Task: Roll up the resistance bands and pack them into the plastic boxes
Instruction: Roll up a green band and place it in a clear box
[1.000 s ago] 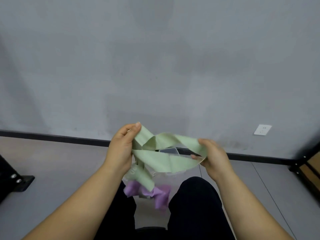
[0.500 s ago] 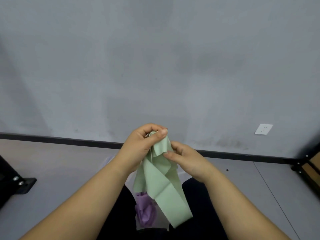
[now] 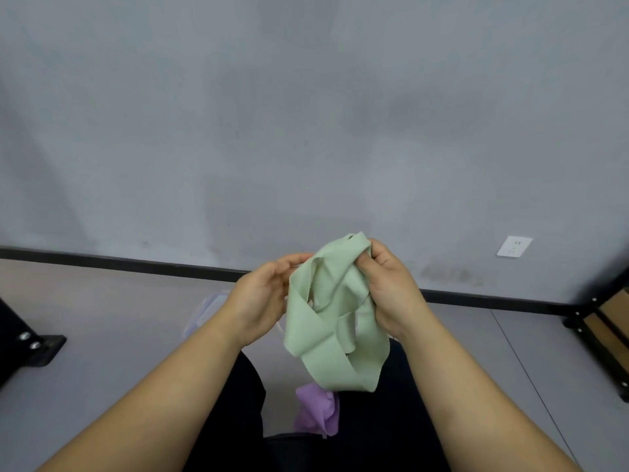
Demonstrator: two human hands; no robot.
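right hand (image 3: 388,294): fingers curled round top of bunched green band (image 3: 326,321), loops hanging below the grip | left hand (image 3: 262,298): relaxed, just left of it, seemingly touching its edge | purple band (image 3: 316,413): beneath the loops

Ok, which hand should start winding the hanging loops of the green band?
Left, probably. The right hand grips the bunched top of the green band, so it anchors. The left hand sits beside the band with relaxed fingers, free to gather the loops.
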